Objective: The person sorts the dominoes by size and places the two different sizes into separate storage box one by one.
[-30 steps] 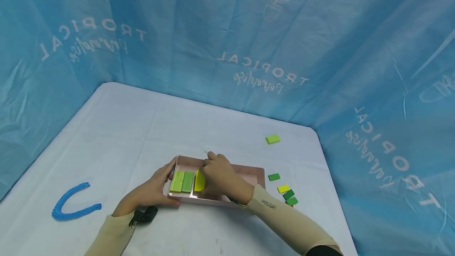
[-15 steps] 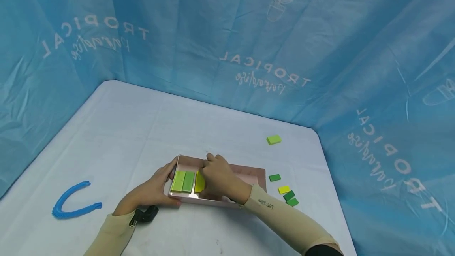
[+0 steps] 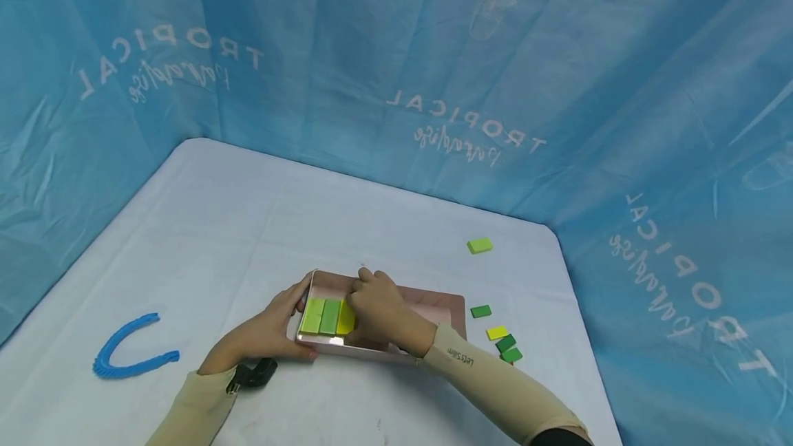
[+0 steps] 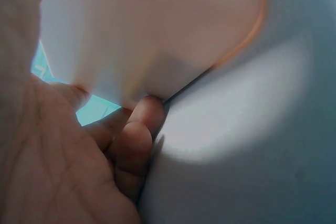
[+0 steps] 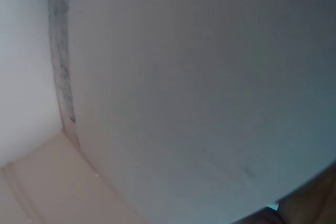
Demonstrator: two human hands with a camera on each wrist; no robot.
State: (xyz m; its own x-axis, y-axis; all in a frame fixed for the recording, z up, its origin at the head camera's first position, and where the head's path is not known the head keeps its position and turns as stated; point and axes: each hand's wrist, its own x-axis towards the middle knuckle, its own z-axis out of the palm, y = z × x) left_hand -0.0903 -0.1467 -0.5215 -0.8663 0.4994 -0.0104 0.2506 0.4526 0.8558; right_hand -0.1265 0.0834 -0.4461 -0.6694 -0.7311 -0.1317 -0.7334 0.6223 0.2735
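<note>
A pink rectangular tray (image 3: 457, 310) stands tilted at an angle to me in the head view. My left hand (image 3: 263, 332) grips its left end, thumb along the near side and fingers round the far corner. In the left wrist view curled fingertips (image 4: 149, 111) press the tray's pale outer wall (image 4: 157, 30). Inside, a lime block (image 3: 312, 316) and a green block (image 3: 330, 316) lie side by side at the left end. Against the green one sits a yellow block (image 3: 345, 318), pinched by my right hand (image 3: 381, 308), which hides its right part.
A lime block (image 3: 480, 246) lies beyond the tray, at the back right. Right of the tray are a green block (image 3: 480, 311), a yellow block (image 3: 497, 332) and two more green ones (image 3: 506, 343). A blue ridged curved strip (image 3: 118, 349) lies at the left on the white tabletop (image 3: 248, 212).
The yellow block under my right hand has slid left, closing the gap to the green block. My left hand keeps its grip on the tray.
</note>
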